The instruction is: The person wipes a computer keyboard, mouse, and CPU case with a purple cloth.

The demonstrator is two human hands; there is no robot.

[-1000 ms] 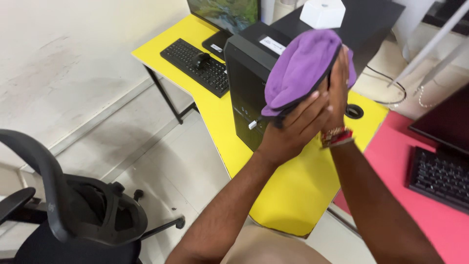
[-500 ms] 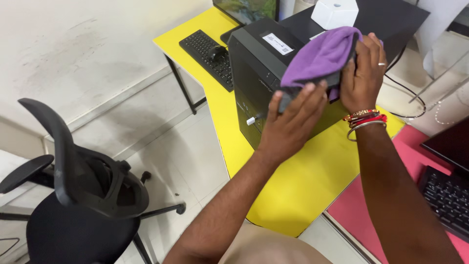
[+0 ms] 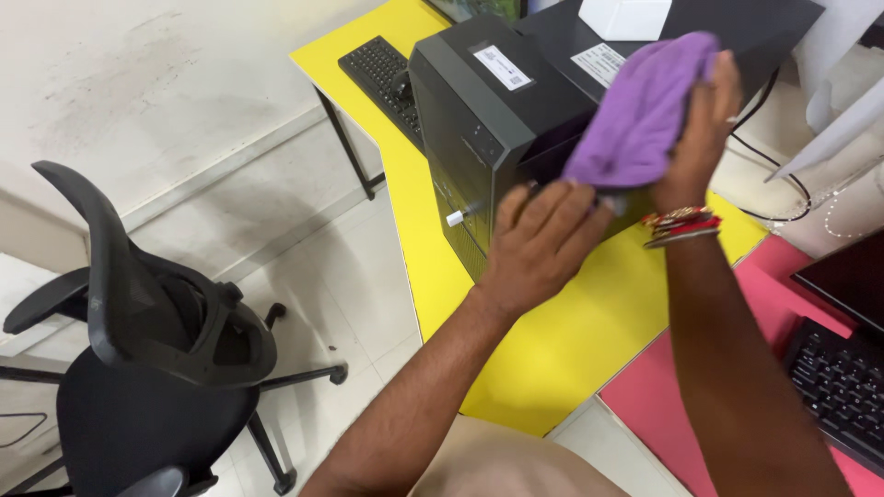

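Observation:
A purple cloth [image 3: 645,110] with a dark edge is held up over the near right side of a black computer tower [image 3: 488,120] that stands on a yellow desk [image 3: 552,340]. My right hand [image 3: 700,129], with bangles at the wrist, grips the cloth from the right. My left hand [image 3: 539,244] lies below it, fingers spread, its fingertips on the cloth's lower edge and against the tower's side.
A black keyboard with a mouse [image 3: 382,69] lies behind the tower. A white box [image 3: 624,17] sits on a second black case. A black office chair [image 3: 138,359] stands at the left. A pink desk [image 3: 727,387] with another keyboard [image 3: 843,382] is at the right.
The cloth and both hands have moved right and down against the tower's side. The view has shifted, so the tower looks nearer.

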